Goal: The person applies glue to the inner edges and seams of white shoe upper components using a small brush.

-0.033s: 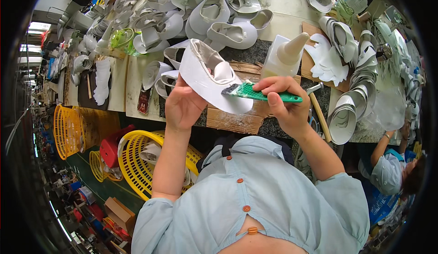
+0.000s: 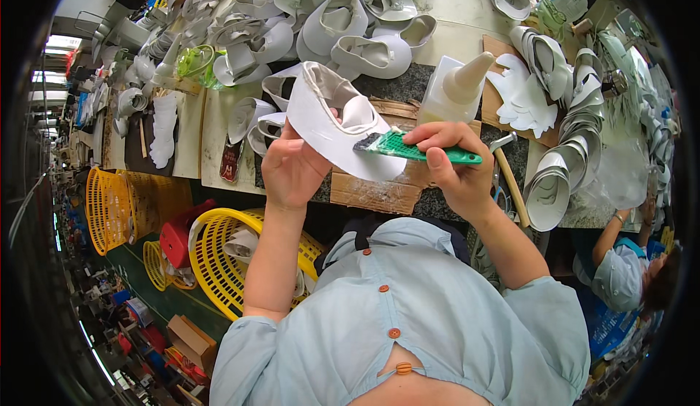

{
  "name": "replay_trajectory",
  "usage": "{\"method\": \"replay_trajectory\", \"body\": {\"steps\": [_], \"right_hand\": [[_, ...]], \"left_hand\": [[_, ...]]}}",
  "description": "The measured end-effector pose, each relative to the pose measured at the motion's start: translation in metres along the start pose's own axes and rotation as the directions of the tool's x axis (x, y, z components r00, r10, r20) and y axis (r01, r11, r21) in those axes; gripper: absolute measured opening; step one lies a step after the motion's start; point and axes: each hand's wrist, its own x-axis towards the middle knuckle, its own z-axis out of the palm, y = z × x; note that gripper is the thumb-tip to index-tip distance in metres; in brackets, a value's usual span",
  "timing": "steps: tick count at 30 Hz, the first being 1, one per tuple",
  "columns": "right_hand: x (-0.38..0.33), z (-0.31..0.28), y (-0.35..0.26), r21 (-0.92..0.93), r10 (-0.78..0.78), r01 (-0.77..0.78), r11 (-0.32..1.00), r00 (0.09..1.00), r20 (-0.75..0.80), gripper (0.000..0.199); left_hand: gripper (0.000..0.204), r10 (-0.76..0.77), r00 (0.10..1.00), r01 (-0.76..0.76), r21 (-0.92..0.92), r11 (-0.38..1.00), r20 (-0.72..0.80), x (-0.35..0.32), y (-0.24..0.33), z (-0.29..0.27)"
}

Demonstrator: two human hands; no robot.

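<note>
Left hand [image 2: 295, 174] has the white shoe upper [image 2: 321, 135]: thumb on the near outer face, some fingertips showing inside the opening, so the fingers are closed around its wall. Upper is off the bench, tilted, one end angled down to the right, roughly in front of the chest.

Right hand [image 2: 465, 171] grips a green brush [image 2: 397, 146] by its handle, thumb below, fingers curled over the top. Dark bristle end points left and overlaps the lower right part of the upper; looks like contact, but can't confirm at this angle. Whitish residue on the brush's top edge.

Below the hands: worn cardboard [image 2: 372, 192] with white smears, lying on a dark speckled slab [image 2: 435, 203]. Just behind the right hand, a translucent white bottle [image 2: 446, 89] with a cone nozzle, upright. Right of that hand, a hammer [image 2: 512, 186] with a wooden handle.

Far side of the bench: heap of white uppers [image 2: 332, 33]. Right side: flat white cutouts [image 2: 522, 98] on brown board, then a curved row of nested white pieces [image 2: 548, 196].

Lower left, a yellow basket [image 2: 213, 269] with white pieces inside. Co-worker [image 2: 616, 278] at far right.
</note>
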Motion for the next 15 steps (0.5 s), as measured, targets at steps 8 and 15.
{"method": "replay_trajectory", "body": {"steps": [8, 15], "right_hand": [[-0.010, -0.007, 0.008, 0.131, 0.096, -0.091, 0.987, 0.995, -0.032, 0.009], [0.007, -0.003, 0.002, 0.564, 0.283, -0.117, 0.817, 0.934, -0.217, 0.015]], "left_hand": [[0.065, 0.162, 0.980, -0.120, 0.304, 0.945, -0.117, -0.006, -0.005, -0.003], [0.064, 0.146, 0.984, -0.124, 0.202, 0.972, -0.100, -0.005, -0.004, -0.006]]}}
